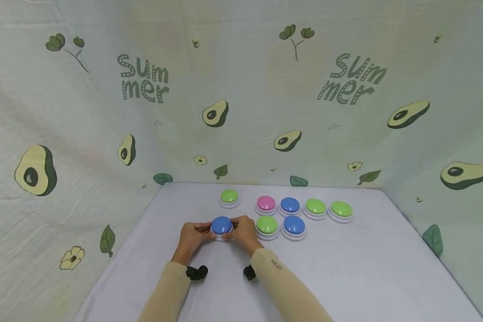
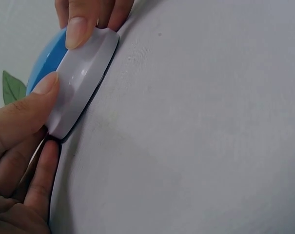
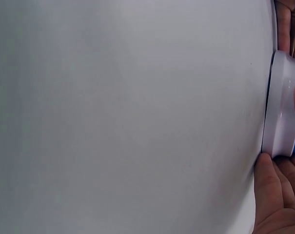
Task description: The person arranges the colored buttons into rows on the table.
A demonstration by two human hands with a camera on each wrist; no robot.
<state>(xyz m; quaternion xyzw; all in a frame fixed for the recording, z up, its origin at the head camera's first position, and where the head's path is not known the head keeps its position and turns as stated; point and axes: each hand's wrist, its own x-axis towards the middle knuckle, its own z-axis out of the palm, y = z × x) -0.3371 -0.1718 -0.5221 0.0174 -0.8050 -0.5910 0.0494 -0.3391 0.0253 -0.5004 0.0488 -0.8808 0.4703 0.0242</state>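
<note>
A blue push button with a domed top and white base sits low at the table, between both hands. From its left side my left hand grips the base, the thumb at the near edge. My right hand holds the opposite side, with its thumb also on the front. In the left wrist view the white base stands close on the cloth, both thumbs against it. The right wrist view catches the same base at its right edge, with fingers at both ends.
Right of the hands is a green button, then another blue button. Behind them runs a row: pink button, blue button and two green ones. One green button stands apart at the back. A printed curtain hangs behind.
</note>
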